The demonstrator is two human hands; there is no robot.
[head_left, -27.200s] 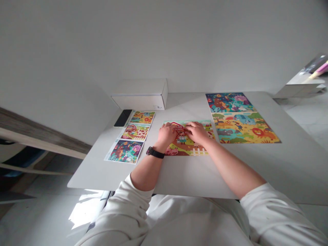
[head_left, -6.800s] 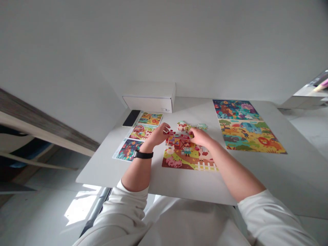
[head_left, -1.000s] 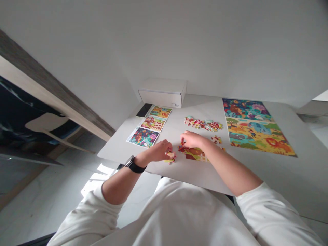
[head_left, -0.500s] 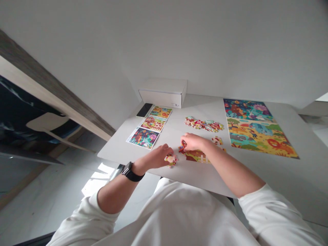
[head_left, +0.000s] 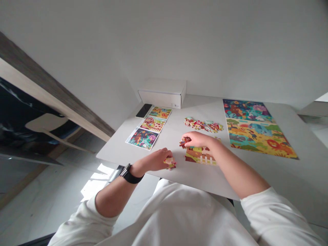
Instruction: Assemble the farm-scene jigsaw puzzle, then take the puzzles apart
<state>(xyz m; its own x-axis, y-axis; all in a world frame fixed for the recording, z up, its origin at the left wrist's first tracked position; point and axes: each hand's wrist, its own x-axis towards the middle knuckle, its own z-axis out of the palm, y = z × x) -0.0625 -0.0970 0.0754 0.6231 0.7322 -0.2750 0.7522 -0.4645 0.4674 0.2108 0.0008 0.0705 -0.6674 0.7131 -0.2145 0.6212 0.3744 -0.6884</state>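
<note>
My left hand [head_left: 161, 159] is closed on jigsaw puzzle pieces [head_left: 170, 163] above the table's front edge; they show cream, yellow and red. My right hand [head_left: 196, 138] pinches a dark red jigsaw puzzle piece [head_left: 183, 142] at the upper left corner of a partly joined puzzle [head_left: 200, 156]. That puzzle has a brown left part and a white fence. My right hand and forearm hide some of its upper and right side. Whether the pinched piece touches the joined part, I cannot tell.
Loose puzzle pieces [head_left: 203, 125] lie in a heap beyond my right hand. Finished puzzles [head_left: 256, 133] lie flat at the right. Picture sheets [head_left: 143, 138], a black phone [head_left: 144, 110] and a white box [head_left: 162, 94] are at the back left of the table [head_left: 123, 143].
My right hand has shifted slightly up and right, with the dark red piece now tilted differently. More of the joined puzzle's fence shows. My left hand has lowered slightly.
</note>
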